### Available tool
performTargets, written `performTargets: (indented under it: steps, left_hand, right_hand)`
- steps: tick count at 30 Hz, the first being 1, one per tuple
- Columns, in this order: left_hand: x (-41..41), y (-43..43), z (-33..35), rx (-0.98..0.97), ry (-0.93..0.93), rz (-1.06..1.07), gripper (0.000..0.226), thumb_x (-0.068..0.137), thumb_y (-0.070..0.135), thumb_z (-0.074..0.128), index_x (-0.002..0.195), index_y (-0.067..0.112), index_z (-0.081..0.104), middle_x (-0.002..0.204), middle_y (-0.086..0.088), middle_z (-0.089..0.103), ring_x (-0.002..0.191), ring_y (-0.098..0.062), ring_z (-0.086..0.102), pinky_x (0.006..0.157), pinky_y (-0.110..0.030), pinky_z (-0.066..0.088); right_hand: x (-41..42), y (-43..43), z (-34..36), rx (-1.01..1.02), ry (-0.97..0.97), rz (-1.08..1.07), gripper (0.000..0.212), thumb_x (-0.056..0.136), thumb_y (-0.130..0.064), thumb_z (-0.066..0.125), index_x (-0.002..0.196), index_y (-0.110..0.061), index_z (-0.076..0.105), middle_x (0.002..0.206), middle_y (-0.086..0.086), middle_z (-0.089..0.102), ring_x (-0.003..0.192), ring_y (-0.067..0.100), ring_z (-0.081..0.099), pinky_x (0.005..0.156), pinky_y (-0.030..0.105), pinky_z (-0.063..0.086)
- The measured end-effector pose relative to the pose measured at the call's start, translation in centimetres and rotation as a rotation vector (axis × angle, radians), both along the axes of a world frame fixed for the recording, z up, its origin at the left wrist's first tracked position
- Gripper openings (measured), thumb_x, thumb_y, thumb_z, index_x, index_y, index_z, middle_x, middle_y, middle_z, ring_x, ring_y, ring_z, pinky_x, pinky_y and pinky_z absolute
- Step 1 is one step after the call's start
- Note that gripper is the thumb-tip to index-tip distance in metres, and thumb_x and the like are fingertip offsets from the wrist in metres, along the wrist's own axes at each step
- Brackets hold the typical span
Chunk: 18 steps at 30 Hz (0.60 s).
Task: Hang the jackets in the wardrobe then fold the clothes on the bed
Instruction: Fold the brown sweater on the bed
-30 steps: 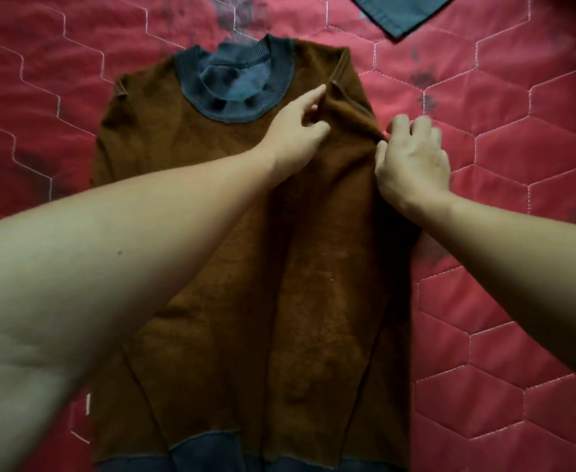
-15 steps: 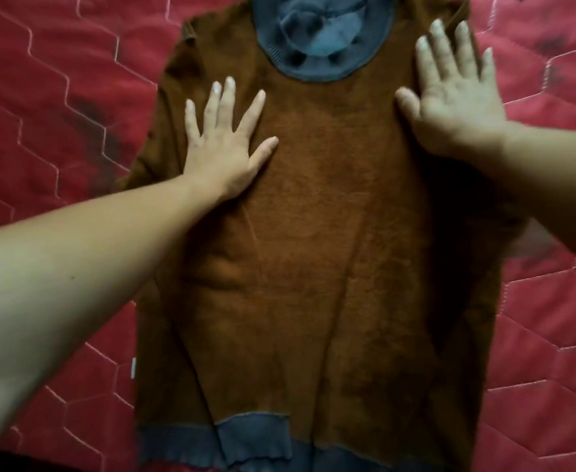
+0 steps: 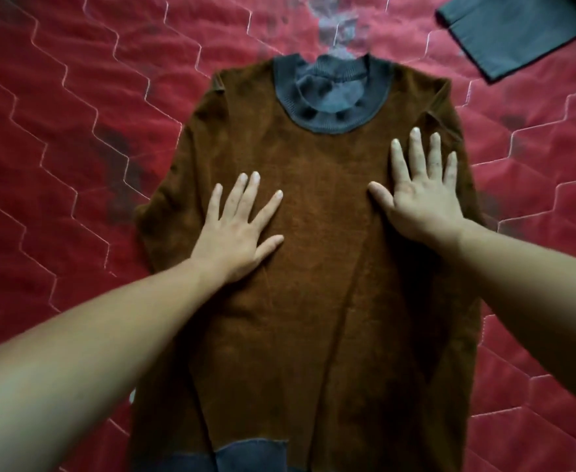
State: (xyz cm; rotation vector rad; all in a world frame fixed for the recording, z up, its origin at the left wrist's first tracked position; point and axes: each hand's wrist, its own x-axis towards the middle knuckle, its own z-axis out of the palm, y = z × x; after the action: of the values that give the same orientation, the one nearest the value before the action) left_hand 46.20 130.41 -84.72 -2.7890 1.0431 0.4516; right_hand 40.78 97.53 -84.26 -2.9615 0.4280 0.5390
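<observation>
Across the middle of the bed, a brown sweater [image 3: 331, 301] lies spread flat, front up. Its grey ribbed collar [image 3: 327, 124] points to 12 o'clock and its grey hem band [image 3: 245, 459] sits down at 6 o'clock, running off the bottom edge of view. Underneath it is a red quilted bedspread [image 3: 58, 165], stitched in pale hexagons and marked with dark blotches, with a pale grey patch just above the collar at 12 o'clock.

Both hands are down on the sweater's chest, palms flat. The left hand [image 3: 235, 236] presses at about 9 o'clock of the chest panel, fingers straight and fanned apart, thumb angled out toward the centre. The right hand [image 3: 419, 206] presses at about 3 o'clock, a little higher up, near the shoulder seam, its fingers also straight and spread and its thumb reaching inward. Neither hand grips or pinches any cloth; the fingers simply lie on the knit. The two thumbs are well apart, with bare brown fabric between them.

Both bare forearms come in from the lower corners, at 7 and 4 o'clock, crossing over the sweater's sides.

Up at 1 o'clock, well apart from the sweater, a folded dark grey garment [image 3: 515, 32] lies on the bedspread, partly cut off by the frame.
</observation>
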Motion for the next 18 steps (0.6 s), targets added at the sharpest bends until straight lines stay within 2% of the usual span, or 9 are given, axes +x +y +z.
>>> performTargets:
  steps: [2, 5, 8, 10, 13, 15, 18]
  left_hand:
    - [0.3, 0.0, -0.4, -0.003, -0.003, -0.013, 0.074, 0.095, 0.072, 0.005, 0.158, 0.036, -0.011, 0.166, -0.012, -0.021, 0.153, -0.027, -0.021, 0.122, -0.058, -0.003]
    - [0.3, 0.1, -0.4, 0.008, 0.005, -0.023, 0.074, 0.095, 0.072, 0.005, 0.157, 0.036, -0.015, 0.165, -0.012, -0.023, 0.152, -0.027, -0.023, 0.122, -0.058, -0.005]
    - [0.4, 0.0, 0.2, 0.027, 0.045, -0.029, 0.075, 0.096, 0.071, 0.009, 0.158, 0.034, -0.013, 0.165, -0.014, -0.022, 0.152, -0.029, -0.022, 0.121, -0.060, -0.005]
    - [-0.5, 0.2, 0.9, -0.001, 0.075, -0.081, 0.075, 0.099, 0.068, 0.020, 0.160, 0.031, -0.001, 0.166, -0.017, -0.013, 0.154, -0.031, -0.013, 0.121, -0.063, -0.001]
    - [-4.9, 1.9, 1.6, -0.092, 0.112, -0.295, 0.067, 0.099, 0.061, 0.035, 0.156, 0.027, 0.026, 0.166, -0.018, 0.011, 0.155, -0.032, 0.006, 0.120, -0.064, 0.010]
    - [-9.0, 3.5, 2.0, -0.120, 0.162, -0.432, 0.066, 0.099, 0.061, 0.037, 0.154, 0.027, 0.032, 0.165, -0.017, 0.015, 0.155, -0.032, 0.008, 0.119, -0.064, 0.012]
    - [-14.5, 5.8, 2.8, -0.105, 0.236, -0.511, 0.069, 0.095, 0.063, 0.044, 0.153, 0.025, 0.036, 0.165, -0.019, 0.018, 0.155, -0.033, 0.010, 0.119, -0.065, 0.013]
  right_hand:
    - [1.5, -1.0, -0.4, 0.020, 0.006, -0.016, 0.085, 0.094, -0.076, 0.013, 0.161, -0.024, -0.003, 0.168, 0.004, -0.019, 0.152, 0.031, -0.023, 0.119, 0.056, -0.013]
    - [3.6, -2.8, -0.5, 0.046, 0.042, -0.027, 0.082, 0.098, -0.069, 0.018, 0.161, -0.020, -0.004, 0.168, 0.002, -0.018, 0.152, 0.030, -0.022, 0.121, 0.057, -0.010]
    - [4.5, -3.5, 0.1, 0.052, 0.044, -0.017, 0.077, 0.102, -0.058, 0.026, 0.161, -0.013, 0.005, 0.169, 0.006, -0.010, 0.154, 0.035, -0.011, 0.123, 0.059, 0.001]
    - [3.3, -2.6, 1.0, 0.010, 0.012, 0.040, 0.072, 0.103, -0.051, 0.032, 0.159, -0.009, 0.016, 0.168, 0.015, 0.000, 0.154, 0.041, 0.000, 0.121, 0.062, 0.011]
    - [-2.1, 0.7, 2.3, -0.017, -0.050, 0.278, 0.064, 0.102, -0.048, 0.035, 0.156, -0.014, 0.030, 0.166, 0.021, 0.011, 0.154, 0.040, 0.008, 0.118, 0.068, 0.012]
    - [-7.3, 3.9, 2.7, -0.013, -0.054, 0.436, 0.063, 0.102, -0.049, 0.032, 0.157, -0.018, 0.031, 0.167, 0.019, 0.010, 0.155, 0.037, 0.005, 0.118, 0.068, 0.009]
    - [-15.6, 9.9, 2.9, 0.068, 0.015, 0.494, 0.067, 0.101, -0.051, 0.039, 0.158, -0.018, 0.031, 0.168, 0.017, 0.010, 0.155, 0.036, 0.004, 0.118, 0.066, 0.010]
